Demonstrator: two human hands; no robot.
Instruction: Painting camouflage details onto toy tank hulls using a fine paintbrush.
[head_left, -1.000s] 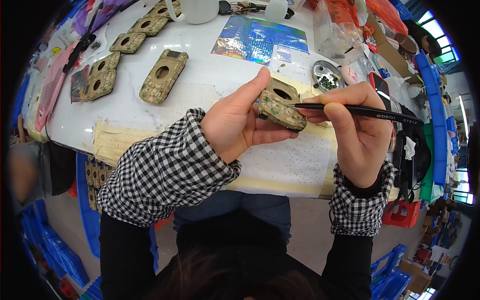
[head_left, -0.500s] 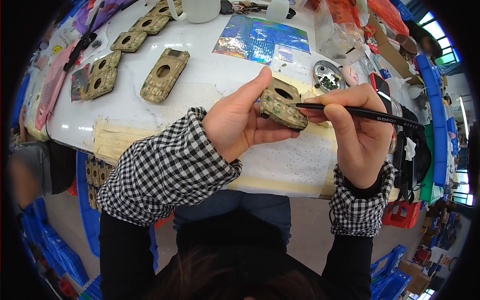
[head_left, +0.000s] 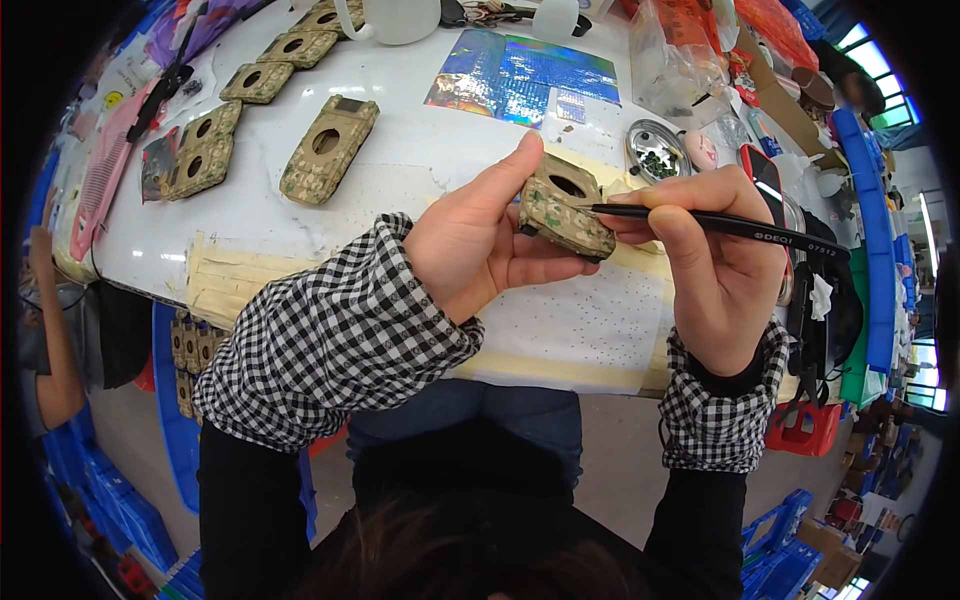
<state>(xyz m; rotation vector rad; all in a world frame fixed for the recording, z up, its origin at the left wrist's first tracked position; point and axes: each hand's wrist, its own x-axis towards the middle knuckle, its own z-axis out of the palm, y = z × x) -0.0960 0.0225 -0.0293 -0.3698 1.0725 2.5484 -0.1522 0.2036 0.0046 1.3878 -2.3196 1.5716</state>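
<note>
My left hand (head_left: 465, 240) cradles a camouflage-patterned toy tank hull (head_left: 562, 212), thumb at its far edge and fingers underneath. A round dark hole opens in the hull's upper face. Between the thumb and fingers of my right hand (head_left: 722, 275) are slim black tweezers (head_left: 715, 218). Their pointed tip meets the hull's top just beside the hole; whether anything tiny sits in the tip I cannot tell. Below the hull lies a white sheet (head_left: 570, 340) covered with tiny dark specks. Another camouflage hull (head_left: 310, 175) rests on the table to the left.
More hulls (head_left: 208, 145) stand in a row at the far left, beside a pink comb (head_left: 100, 195). Shiny foil sheets (head_left: 475, 75) and a frosted mug (head_left: 400, 20) lie farther back. A round tin (head_left: 640, 140) holds small dark green bits. Another person's arm (head_left: 55, 340) shows at the left edge.
My hands, the hull and the tweezers have barely moved. At the left edge, the other person has shifted and a bare arm now shows there.
</note>
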